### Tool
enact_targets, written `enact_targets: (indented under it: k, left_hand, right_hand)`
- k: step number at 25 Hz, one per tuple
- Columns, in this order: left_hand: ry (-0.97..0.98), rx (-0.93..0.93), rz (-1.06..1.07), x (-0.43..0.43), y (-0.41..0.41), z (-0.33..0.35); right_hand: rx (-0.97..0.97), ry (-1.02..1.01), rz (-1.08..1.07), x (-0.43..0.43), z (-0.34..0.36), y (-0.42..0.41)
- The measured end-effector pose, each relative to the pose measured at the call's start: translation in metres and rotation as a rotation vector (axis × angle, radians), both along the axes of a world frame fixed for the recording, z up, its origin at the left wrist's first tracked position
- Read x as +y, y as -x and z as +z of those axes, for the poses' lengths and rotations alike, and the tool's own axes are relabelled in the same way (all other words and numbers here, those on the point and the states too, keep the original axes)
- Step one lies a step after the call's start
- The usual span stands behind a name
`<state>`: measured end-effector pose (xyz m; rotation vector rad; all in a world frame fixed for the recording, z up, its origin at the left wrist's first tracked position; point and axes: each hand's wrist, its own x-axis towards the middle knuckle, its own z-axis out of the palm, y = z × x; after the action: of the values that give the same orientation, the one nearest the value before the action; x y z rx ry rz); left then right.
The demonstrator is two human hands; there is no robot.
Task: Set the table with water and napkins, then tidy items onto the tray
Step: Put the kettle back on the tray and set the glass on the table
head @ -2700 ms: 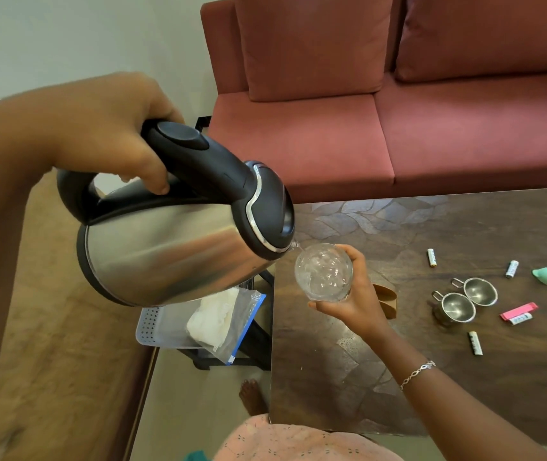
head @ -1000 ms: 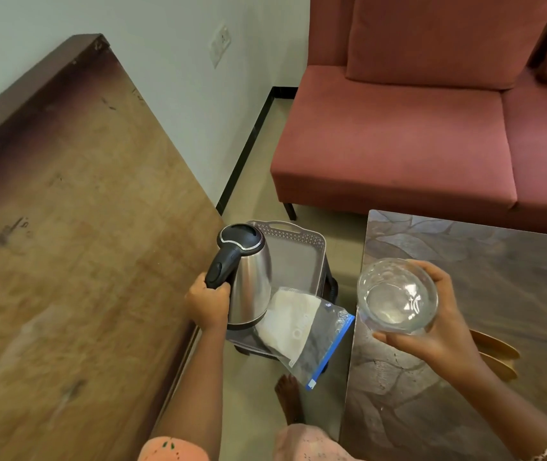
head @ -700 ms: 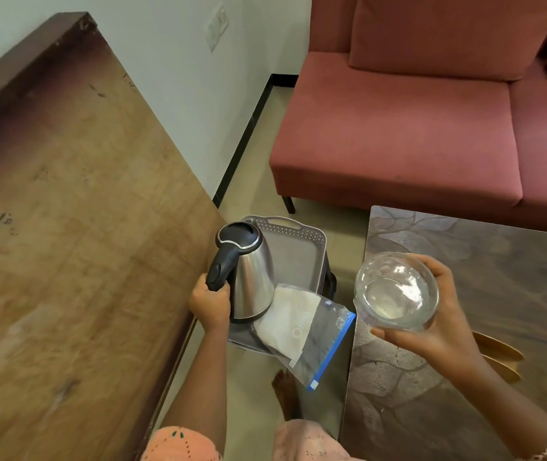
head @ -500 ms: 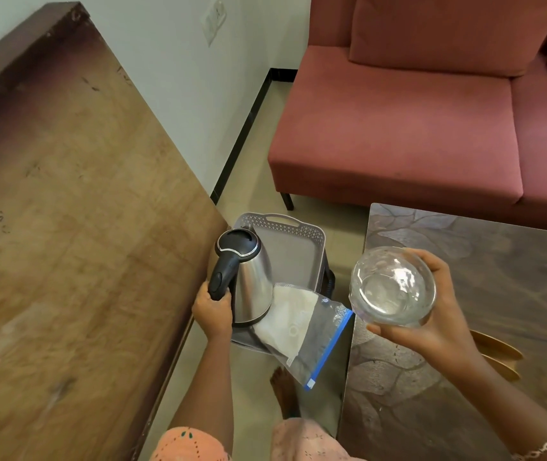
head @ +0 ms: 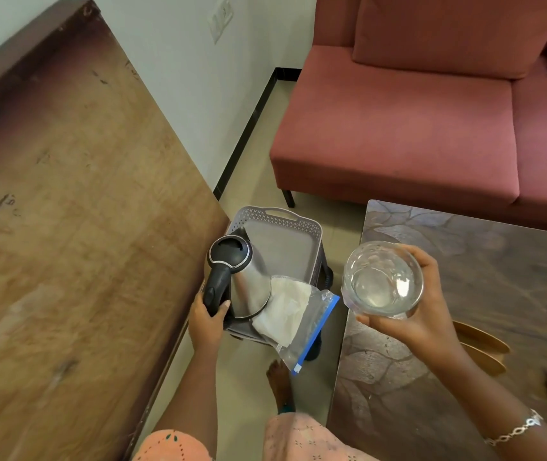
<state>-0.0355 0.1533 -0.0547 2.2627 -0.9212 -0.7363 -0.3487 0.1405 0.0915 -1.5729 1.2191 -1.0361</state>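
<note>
Below the left hand (head: 206, 319), which grips its handle, the kettle (head: 242, 281) stands in the tray (head: 285, 224); right hand (head: 421, 314) holds the glass (head: 381, 281).

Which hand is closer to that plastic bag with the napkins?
Left. The left hand grips the kettle handle beside the bag; the right hand holds a glass farther right.

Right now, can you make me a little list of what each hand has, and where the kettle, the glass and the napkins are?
left hand: grips the kettle's black handle
kettle: in the grey tray, at its near left corner
napkin bag: partly in the tray beside the kettle, hanging over the near edge
right hand: holds the glass from below
glass: clear, water inside, held over the edge of the table
</note>
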Motion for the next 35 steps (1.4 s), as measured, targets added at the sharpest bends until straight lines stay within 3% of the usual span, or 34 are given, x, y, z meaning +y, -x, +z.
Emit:
enact_targets:
  k: [3, 6, 8, 11, 12, 14, 16, 19, 24, 30, 35]
  left_hand:
    - [-0.153, 0.006, -0.086, 0.01, -0.001, -0.004]
    - [-0.335, 0.131, -0.102, 0.021, -0.005, -0.007]
    - [-0.314, 0.203, 0.039, 0.021, 0.01, 0.007]
    - [-0.138, 0.015, 0.357, 0.015, 0.055, 0.046]
    - [-0.034, 0.042, 0.393, 0.013, 0.077, 0.067]
    - [0.079, 0.437, 0.227, 0.012, 0.121, 0.107]
    - [-0.029, 0.93, -0.06, 0.015, 0.161, 0.137]
    - [-0.116, 1.29, -0.308, 0.012, 0.193, 0.149]
    - [-0.183, 1.359, -0.374, 0.006, 0.227, 0.151]
    - [-0.214, 1.282, -0.453, 0.006, 0.259, 0.146]
    - [-0.245, 1.273, -0.502, -0.001, 0.292, 0.136]
  right_hand:
    - [-0.005, 0.011, 0.009, 0.005, 0.0, 0.003]
    - [-0.01, 0.019, 0.021, 0.007, -0.001, 0.006]
    - [-0.023, 0.018, 0.017, 0.012, 0.0, 0.012]
    - [-0.044, 0.015, 0.011, 0.018, 0.0, 0.02]
    - [-0.047, 0.017, 0.006, 0.02, 0.0, 0.024]
    - [-0.051, 0.009, -0.006, 0.024, 0.002, 0.032]
    - [-0.059, 0.008, -0.017, 0.029, 0.003, 0.04]
    - [-0.061, 0.019, -0.033, 0.035, 0.004, 0.053]
    - [-0.08, -0.007, -0.092, 0.047, 0.0, 0.08]
    - [-0.066, -0.075, -0.107, 0.059, 0.0, 0.112]
    - [0.191, -0.057, -0.126, 0.059, 0.009, 0.149]
